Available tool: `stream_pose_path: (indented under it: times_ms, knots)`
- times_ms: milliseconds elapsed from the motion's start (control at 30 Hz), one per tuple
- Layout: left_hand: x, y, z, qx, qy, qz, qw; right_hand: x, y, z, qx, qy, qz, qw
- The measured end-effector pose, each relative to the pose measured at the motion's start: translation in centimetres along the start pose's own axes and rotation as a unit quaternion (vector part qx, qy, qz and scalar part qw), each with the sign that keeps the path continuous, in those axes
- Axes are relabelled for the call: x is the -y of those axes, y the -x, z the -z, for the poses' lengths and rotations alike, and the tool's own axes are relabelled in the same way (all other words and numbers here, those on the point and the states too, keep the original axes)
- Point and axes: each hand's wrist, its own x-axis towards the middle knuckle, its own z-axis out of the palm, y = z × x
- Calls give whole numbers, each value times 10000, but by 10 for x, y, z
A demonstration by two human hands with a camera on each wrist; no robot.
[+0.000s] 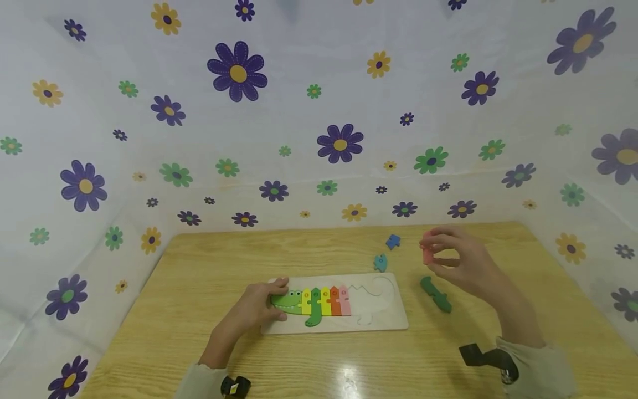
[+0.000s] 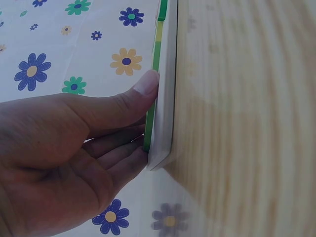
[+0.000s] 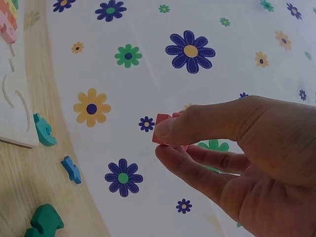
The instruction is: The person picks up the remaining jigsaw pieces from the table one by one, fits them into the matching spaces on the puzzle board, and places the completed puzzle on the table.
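My left hand [image 1: 260,302] rests at the left end of a pale wooden puzzle board [image 1: 379,324], thumb and fingers on either side of a green crocodile head piece [image 1: 288,301]. Numbered yellow, green, orange and pink body pieces [image 1: 335,301] sit beside the head. The board's right part shows a bare tail outline. Raised above the table to the right, my right hand [image 1: 461,260] pinches a pinkish-red puzzle piece [image 1: 427,247] between thumb and fingers. In the right wrist view the fingertips partly hide that puzzle piece [image 3: 162,120].
Behind the board lie a teal piece [image 1: 380,262] and a blue piece [image 1: 393,241]. A dark green piece [image 1: 436,295] lies right of the board, below my right hand. White flowered cloth [image 1: 299,122] stands around the back and sides of the wooden table [image 1: 214,255].
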Motion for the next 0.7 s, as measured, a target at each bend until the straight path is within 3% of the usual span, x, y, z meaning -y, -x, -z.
stream_pose_path:
  times_ms: [367,700]
  knots:
    - [-1,1,1,9,-51,34,10000,9,-3,-6,161,-5,-136,9998]
    - [-1,1,0,3,-39,-10,10000,13,-4,-10,253,-59,9,9997]
